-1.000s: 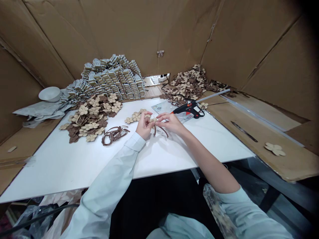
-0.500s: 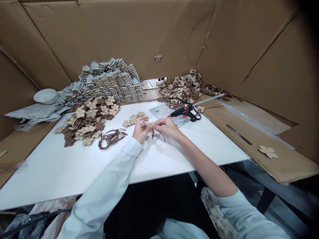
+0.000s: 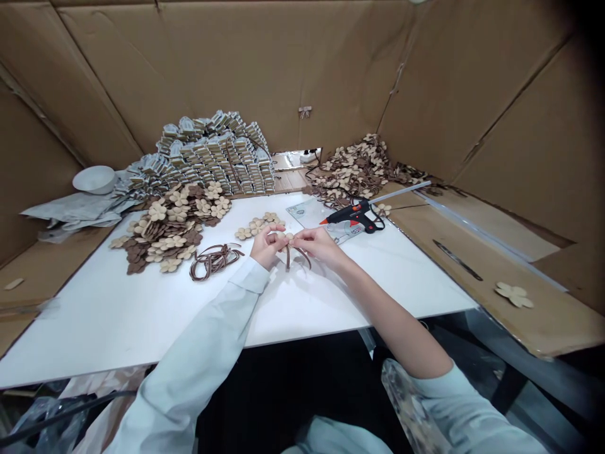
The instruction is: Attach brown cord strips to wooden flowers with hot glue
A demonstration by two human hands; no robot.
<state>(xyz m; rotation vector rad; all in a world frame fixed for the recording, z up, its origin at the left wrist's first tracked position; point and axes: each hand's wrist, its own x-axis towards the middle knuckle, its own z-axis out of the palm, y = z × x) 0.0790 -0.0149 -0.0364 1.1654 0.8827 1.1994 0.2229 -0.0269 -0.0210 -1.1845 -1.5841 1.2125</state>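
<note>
My left hand (image 3: 268, 246) and my right hand (image 3: 317, 243) meet over the white board (image 3: 302, 302), both with closed fingers. Between their fingertips is a small beige flower piece, mostly hidden, with a brown cord (image 3: 288, 257) whose two ends hang down. Just beyond my left hand lies a short row of beige flowers (image 3: 258, 225). A loose bundle of brown cords (image 3: 215, 260) is left of my hands. Behind my right hand, a black and orange glue gun (image 3: 352, 214) rests on a clear sheet.
Brown and beige flowers (image 3: 172, 227) are heaped at the left. Behind them stand stacked small packets (image 3: 222, 157) and a white bowl (image 3: 94, 180). Corded flowers (image 3: 354, 167) are piled at the back right. A pointed tool (image 3: 457, 260) and one flower (image 3: 513, 294) lie on the right cardboard.
The view has shifted slightly. Both hands stay together at the flower piece; the hanging cord ends now spread apart a little differently.
</note>
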